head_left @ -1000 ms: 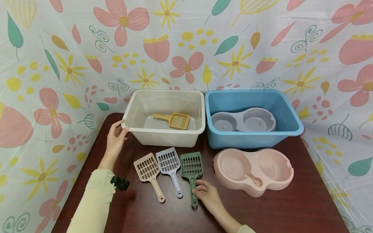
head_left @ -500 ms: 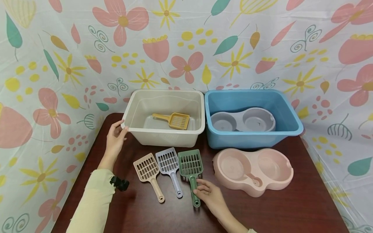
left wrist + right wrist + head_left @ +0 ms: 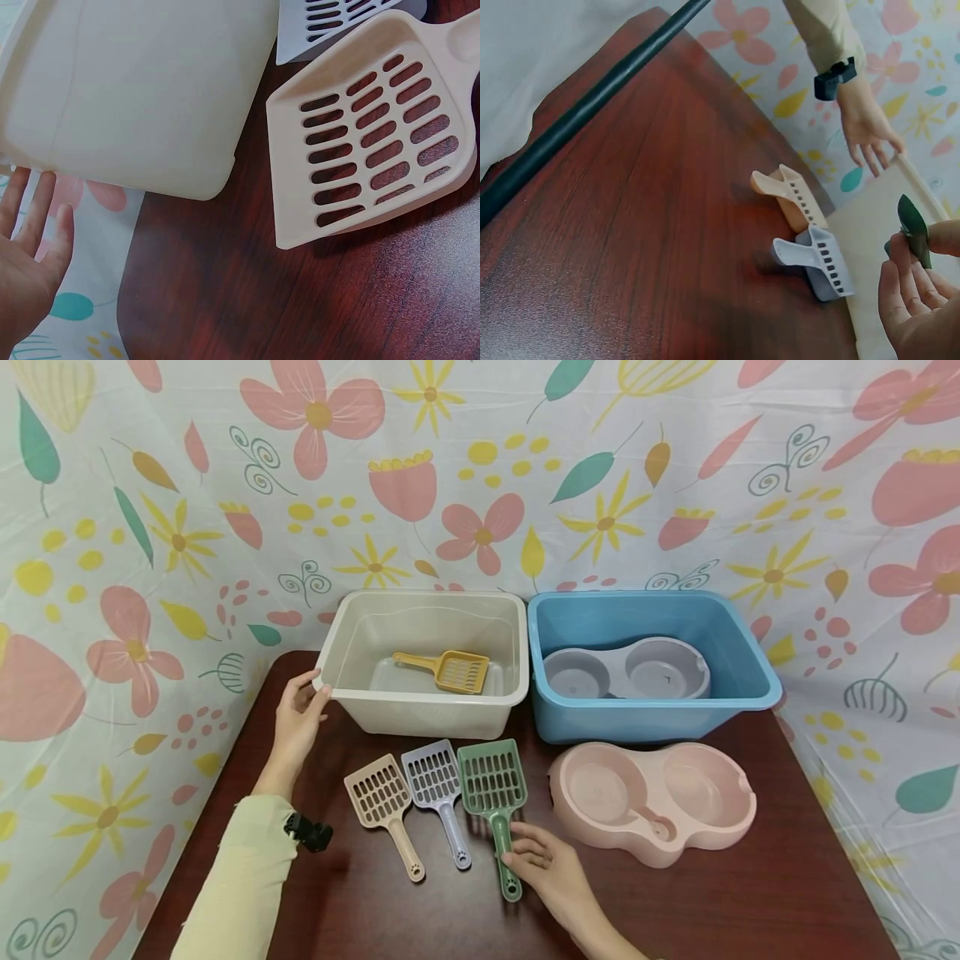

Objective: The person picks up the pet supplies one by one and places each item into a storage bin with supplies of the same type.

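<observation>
My right hand (image 3: pixel 551 870) pinches the handle of a green litter scoop (image 3: pixel 499 817) between thumb and fingers. The scoop's slotted head points away from me, over the dark table. In the right wrist view only a green sliver of handle (image 3: pixel 913 221) shows among the fingers. My left hand (image 3: pixel 296 722) touches the front left rim of a cream litter box (image 3: pixel 427 717), fingers fairly straight in the left wrist view. Left of the green scoop lie a lavender scoop (image 3: pixel 451 827) and a beige scoop (image 3: pixel 397 831), side by side on the table.
A mustard scoop (image 3: pixel 417 661) lies inside the cream box. Beside that box stands a blue litter box (image 3: pixel 637 722) with a grey double bowl (image 3: pixel 611 664) in it. A pink double bowl (image 3: pixel 654 768) sits at right. A floral curtain (image 3: pixel 480 460) backs the table (image 3: pixel 712 910).
The green scoop has shifted slightly and looks larger and tilted, its handle end moving right and toward me with my right hand. The left hand has stayed at the cream box's rim.
</observation>
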A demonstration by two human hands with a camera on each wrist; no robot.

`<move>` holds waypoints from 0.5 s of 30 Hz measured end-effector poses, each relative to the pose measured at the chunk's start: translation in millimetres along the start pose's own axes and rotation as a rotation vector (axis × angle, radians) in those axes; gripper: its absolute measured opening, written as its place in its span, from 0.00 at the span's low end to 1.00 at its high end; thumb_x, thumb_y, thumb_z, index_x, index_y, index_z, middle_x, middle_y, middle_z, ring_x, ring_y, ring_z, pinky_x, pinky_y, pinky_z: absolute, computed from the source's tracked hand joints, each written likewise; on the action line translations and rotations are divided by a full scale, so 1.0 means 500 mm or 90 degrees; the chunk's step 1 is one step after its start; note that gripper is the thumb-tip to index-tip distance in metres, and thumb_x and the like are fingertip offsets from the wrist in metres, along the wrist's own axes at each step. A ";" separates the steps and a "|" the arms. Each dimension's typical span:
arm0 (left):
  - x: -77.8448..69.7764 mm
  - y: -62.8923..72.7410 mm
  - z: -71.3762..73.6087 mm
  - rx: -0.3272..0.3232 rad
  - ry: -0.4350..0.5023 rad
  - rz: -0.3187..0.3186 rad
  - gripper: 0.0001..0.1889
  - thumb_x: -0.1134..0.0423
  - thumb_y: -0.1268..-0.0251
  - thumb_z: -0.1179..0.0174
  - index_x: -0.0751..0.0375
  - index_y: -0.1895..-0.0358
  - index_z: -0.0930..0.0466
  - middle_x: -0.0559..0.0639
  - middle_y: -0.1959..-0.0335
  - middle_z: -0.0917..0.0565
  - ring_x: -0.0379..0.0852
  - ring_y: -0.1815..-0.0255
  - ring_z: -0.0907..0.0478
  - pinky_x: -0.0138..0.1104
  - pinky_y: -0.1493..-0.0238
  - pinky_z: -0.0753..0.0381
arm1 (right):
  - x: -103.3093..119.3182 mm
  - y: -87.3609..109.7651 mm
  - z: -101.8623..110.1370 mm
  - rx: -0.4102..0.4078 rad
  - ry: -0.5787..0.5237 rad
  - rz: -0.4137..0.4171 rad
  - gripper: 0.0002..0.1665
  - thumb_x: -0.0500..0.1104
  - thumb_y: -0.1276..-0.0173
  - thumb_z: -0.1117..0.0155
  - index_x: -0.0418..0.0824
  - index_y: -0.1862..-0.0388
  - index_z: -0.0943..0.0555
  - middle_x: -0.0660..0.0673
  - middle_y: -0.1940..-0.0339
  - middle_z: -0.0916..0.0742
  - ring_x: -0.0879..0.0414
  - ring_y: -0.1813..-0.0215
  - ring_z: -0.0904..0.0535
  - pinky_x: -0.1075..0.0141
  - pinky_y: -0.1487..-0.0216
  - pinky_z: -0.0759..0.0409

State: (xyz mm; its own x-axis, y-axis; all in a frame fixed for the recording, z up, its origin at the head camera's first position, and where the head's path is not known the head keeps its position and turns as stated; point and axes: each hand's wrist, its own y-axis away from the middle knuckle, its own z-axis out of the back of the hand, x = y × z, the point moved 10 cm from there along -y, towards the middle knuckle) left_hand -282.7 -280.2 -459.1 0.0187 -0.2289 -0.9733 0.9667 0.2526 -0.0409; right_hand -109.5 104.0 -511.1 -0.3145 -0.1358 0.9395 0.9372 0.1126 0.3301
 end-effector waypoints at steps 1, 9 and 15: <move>0.000 0.000 0.000 -0.002 0.001 -0.001 0.25 0.54 0.24 0.45 0.54 0.29 0.35 0.58 0.35 0.27 0.37 0.47 0.26 0.39 0.48 0.25 | 0.002 0.003 0.000 0.001 -0.003 -0.002 0.31 0.40 0.35 0.28 0.31 0.36 0.25 0.44 0.61 0.15 0.52 0.54 0.18 0.67 0.54 0.20; -0.002 0.001 0.000 -0.003 0.012 -0.002 0.25 0.56 0.24 0.45 0.54 0.29 0.35 0.58 0.35 0.27 0.35 0.48 0.26 0.39 0.49 0.26 | 0.022 0.017 0.006 -0.001 -0.021 0.007 0.30 0.39 0.36 0.29 0.31 0.36 0.25 0.42 0.59 0.15 0.53 0.55 0.18 0.67 0.53 0.20; -0.058 0.030 -0.005 0.007 0.013 0.008 0.24 0.61 0.23 0.47 0.62 0.29 0.36 0.63 0.34 0.28 0.33 0.51 0.26 0.41 0.48 0.25 | 0.046 0.025 0.007 0.009 -0.043 0.036 0.30 0.36 0.36 0.29 0.29 0.37 0.25 0.41 0.59 0.15 0.56 0.58 0.18 0.67 0.52 0.21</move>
State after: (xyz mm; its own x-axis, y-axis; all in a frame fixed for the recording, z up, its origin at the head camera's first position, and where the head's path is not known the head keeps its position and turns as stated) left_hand -269.5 -267.7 -432.1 0.0255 -0.2061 -0.9782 0.9692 0.2450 -0.0264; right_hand -105.6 105.7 -485.1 -0.2715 -0.0621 0.9604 0.9515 0.1325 0.2776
